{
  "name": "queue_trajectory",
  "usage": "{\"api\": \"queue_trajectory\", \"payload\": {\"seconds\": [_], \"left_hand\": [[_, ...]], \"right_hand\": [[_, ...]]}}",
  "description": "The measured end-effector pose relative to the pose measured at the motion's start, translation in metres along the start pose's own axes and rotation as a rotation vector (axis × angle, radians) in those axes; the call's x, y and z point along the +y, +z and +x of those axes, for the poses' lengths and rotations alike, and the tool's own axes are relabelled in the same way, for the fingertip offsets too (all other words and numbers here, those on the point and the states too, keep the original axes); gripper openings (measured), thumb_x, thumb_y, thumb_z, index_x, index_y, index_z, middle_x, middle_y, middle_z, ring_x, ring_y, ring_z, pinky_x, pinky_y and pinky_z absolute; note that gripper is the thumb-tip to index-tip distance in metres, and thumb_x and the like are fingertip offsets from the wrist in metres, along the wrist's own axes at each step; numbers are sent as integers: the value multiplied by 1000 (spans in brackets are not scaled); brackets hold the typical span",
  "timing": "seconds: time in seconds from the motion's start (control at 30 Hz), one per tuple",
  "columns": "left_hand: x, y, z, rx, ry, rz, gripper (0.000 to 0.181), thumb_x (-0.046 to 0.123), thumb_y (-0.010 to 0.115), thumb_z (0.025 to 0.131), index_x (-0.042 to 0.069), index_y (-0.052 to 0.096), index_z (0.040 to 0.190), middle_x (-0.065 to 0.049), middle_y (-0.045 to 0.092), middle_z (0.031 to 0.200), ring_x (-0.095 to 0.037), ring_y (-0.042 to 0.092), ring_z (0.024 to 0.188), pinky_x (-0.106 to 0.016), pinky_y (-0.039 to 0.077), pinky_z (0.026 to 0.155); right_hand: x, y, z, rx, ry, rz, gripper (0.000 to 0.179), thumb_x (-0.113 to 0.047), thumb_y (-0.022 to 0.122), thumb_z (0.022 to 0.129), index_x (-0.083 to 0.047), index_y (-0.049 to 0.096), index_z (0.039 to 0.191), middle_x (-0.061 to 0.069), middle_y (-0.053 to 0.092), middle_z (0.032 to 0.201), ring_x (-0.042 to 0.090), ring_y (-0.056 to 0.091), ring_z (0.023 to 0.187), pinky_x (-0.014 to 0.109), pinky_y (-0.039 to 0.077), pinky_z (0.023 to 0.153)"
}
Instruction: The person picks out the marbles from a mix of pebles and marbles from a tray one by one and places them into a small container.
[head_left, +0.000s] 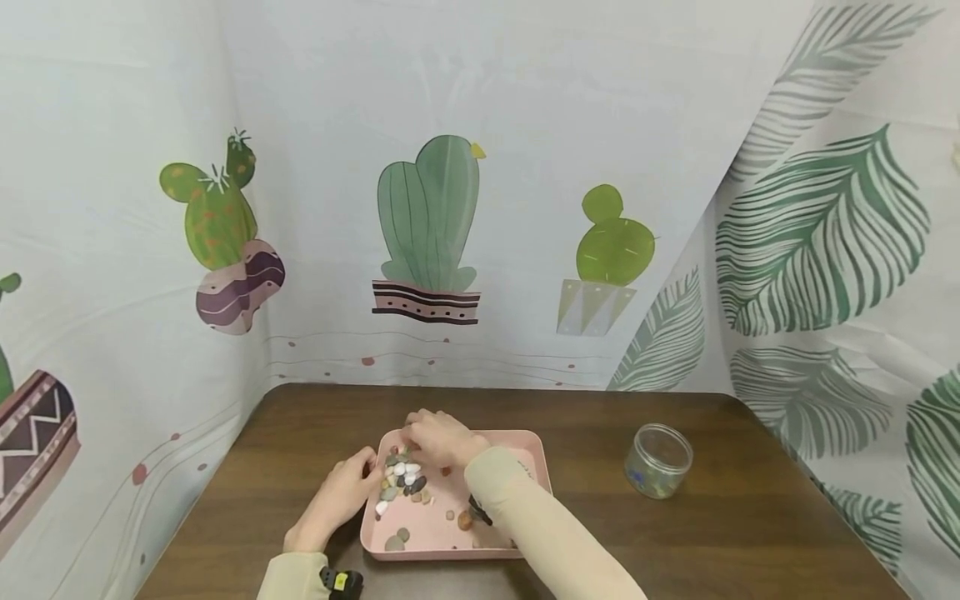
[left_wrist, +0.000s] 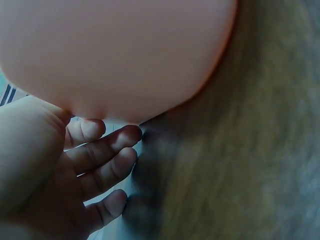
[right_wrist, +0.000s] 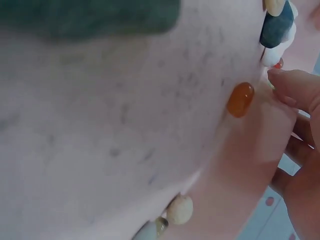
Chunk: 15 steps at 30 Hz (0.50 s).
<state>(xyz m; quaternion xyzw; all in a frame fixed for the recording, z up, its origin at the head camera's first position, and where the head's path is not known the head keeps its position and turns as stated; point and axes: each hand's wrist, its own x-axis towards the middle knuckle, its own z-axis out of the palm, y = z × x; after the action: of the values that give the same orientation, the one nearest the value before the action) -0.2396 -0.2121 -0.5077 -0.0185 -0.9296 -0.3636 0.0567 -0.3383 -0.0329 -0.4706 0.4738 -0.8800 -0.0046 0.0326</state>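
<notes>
A pink tray (head_left: 420,554) with low walls lies on the table, with pebbles (head_left: 408,475) clustered in its left part. My left hand (head_left: 341,493) holds the tray's left edge; in the left wrist view its fingers (left_wrist: 100,172) curve along the outside while the tray hides the thumb. My right hand (head_left: 442,439) reaches across to the far left corner. In the right wrist view its fingertips (right_wrist: 277,76) are at small pebbles by the wall, other fingers beyond the rim. What lies between the fingertips is unclear. A glossy orange pebble (right_wrist: 241,100) lies nearby.
A clear round jar (head_left: 659,461) with blue and greenish things low inside stands to the tray's right on the dark wooden table (head_left: 600,533). Loose pebbles (head_left: 397,540) lie at the tray's near left. A cactus-print cloth (head_left: 517,208) hangs behind the table.
</notes>
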Motion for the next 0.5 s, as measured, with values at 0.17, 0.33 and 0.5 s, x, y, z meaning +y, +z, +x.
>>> {"api": "queue_trajectory", "payload": {"seconds": [0.17, 0.33, 0.5], "left_hand": [[0, 1, 1, -7, 3, 8, 16, 12, 59, 93, 14, 49, 82, 0, 44, 65, -15, 44, 61, -32, 35, 55], [0, 1, 2, -5, 15, 7, 16, 13, 60, 93, 14, 49, 82, 1, 45, 65, -15, 45, 61, -31, 35, 56], [-1, 0, 2, -6, 10, 3, 17, 12, 60, 92, 14, 48, 81, 1, 44, 66, -14, 45, 62, -31, 35, 56]], "right_hand": [[1, -11, -8, 23, -3, 8, 10, -29, 70, 91, -20, 66, 87, -4, 60, 112, 12, 53, 104, 30, 45, 82], [6, -24, -20, 34, -22, -17, 5, -23, 68, 92, -19, 68, 95, -4, 61, 110, 12, 54, 105, 29, 46, 82], [14, -34, -35, 48, -51, -20, 9, -20, 63, 92, -17, 70, 97, -5, 62, 106, 12, 56, 100, 29, 48, 79]]}}
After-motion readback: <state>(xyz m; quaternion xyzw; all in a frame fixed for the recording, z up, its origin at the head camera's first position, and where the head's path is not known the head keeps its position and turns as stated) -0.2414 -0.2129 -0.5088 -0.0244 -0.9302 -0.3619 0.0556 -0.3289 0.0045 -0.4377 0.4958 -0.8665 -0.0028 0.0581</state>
